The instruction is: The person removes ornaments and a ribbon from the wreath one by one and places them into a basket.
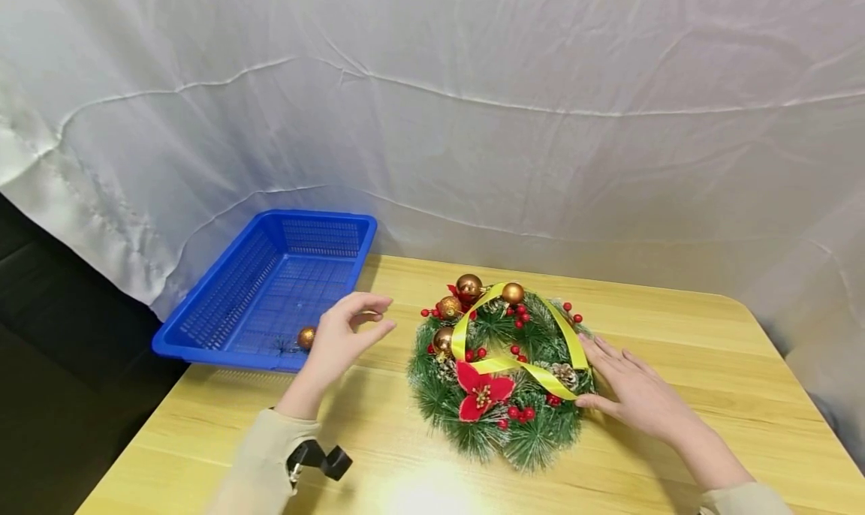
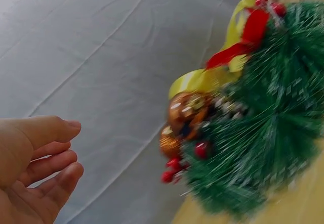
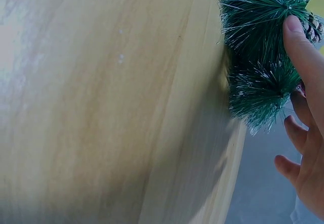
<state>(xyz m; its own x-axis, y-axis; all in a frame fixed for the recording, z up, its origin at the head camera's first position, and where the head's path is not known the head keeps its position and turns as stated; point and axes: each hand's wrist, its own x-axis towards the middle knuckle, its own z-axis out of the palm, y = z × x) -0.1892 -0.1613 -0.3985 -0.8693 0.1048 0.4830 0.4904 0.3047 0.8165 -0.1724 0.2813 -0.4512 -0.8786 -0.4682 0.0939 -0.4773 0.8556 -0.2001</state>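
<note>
A green Christmas wreath point(image 1: 446, 414) lies flat on the table, trimmed with copper baubles point(image 1: 469, 285), red berries, pine cones and a red poinsettia point(image 1: 478, 395). Loops of yellow ribbon point(image 1: 550, 381) cross over it. At the wreath's right edge my right hand point(image 1: 638, 395) rests with extended fingers; in the right wrist view its thumb point(image 3: 301, 47) touches the needles. Between basket and wreath my left hand point(image 1: 343, 341) hovers with nothing in it, thumb and fingertips apart. The left wrist view shows a gap between that hand point(image 2: 38, 166) and the baubles point(image 2: 185, 113).
A blue plastic basket point(image 1: 179, 346) stands at the left, partly over the table's edge. Inside, at its near end, lies a golden bauble point(image 1: 307, 338) beside a small dark sprig. Grey-white cloth point(image 1: 473, 162) hangs behind the wooden table point(image 1: 709, 350).
</note>
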